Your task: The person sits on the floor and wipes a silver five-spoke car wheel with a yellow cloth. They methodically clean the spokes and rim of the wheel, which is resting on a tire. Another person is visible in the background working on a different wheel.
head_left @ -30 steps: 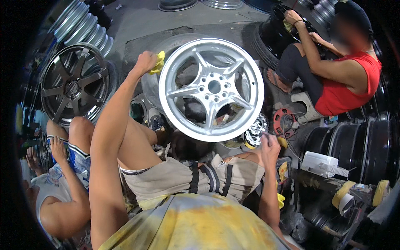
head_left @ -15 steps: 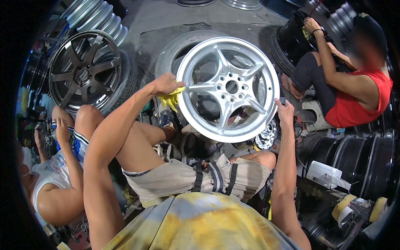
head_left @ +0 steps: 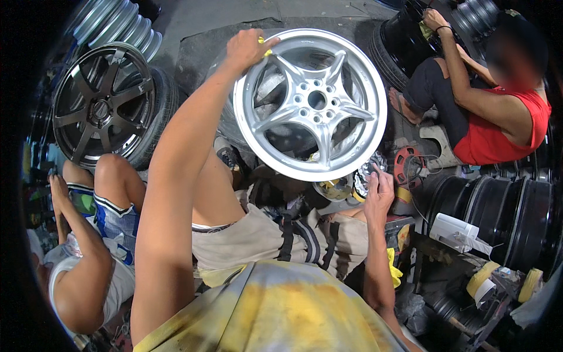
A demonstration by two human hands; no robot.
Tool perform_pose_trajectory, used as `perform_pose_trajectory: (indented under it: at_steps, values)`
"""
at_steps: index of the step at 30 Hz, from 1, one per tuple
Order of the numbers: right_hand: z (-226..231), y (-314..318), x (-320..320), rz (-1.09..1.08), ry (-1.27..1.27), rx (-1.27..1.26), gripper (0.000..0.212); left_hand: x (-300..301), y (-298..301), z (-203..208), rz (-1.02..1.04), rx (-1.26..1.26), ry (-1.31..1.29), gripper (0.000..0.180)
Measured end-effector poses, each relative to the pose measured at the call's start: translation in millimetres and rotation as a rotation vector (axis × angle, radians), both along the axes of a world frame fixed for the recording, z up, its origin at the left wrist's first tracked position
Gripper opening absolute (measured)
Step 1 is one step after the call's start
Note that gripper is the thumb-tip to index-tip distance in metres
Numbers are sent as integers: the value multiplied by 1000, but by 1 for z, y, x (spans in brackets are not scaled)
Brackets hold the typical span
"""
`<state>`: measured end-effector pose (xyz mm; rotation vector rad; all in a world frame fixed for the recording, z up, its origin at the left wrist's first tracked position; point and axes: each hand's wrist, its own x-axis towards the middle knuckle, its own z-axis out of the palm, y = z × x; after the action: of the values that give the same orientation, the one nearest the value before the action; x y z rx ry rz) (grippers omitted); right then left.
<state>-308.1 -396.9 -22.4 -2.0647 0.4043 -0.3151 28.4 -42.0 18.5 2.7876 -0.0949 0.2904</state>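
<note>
**Yellow cloth [head_left: 265, 47] at the far left edge of a silver wheel [head_left: 325, 132]**

On the left, not far from a dark spoked wheel [head_left: 99, 111], handling the edge through the cloth seems best done with the fabric spread flat under the fingertips, so that bare skin is kept off the bright metal. Light, even pressure along the curve looks wiser than a hard pinch: a push on one side could rock the silver wheel, whose support is mostly hidden. On the right, a light touch on the outer lip would balance that push; the patterned silver piece [head_left: 361, 178] just below looks easy to knock.

As for pose, the left arm [head_left: 187, 146] reaches long from the near left to the far side. The left hand [head_left: 246, 48] grasps the cloth, back upward, fingers over the edge. In the middle, the silver wheel sits beyond the beige shorts [head_left: 237, 249], its spoked face up. The right forearm [head_left: 375, 246] rises from the near right. The right hand [head_left: 380, 190] is just beside the near right edge, fingers bent; whether it pinches something small, I cannot tell. Farther right sits a person in a red top [head_left: 498, 129], well apart.
</note>
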Motion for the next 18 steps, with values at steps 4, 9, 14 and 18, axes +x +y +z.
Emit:
perform_pose_trajectory:
  at_steps: [4,9,14,18]
  values:
    - [21,9,1,543,-106,-518,33,-24,10,55,-49,24,-64,40]
    - [22,77,16,657,-109,-618,25,-134,-34,80,-398,-3,249,23]
    - [26,54,24,653,-67,-599,14,-225,-74,69,-796,337,734,23]
    - [25,64,35,715,-32,-666,19,-269,-75,47,-880,637,626,35]
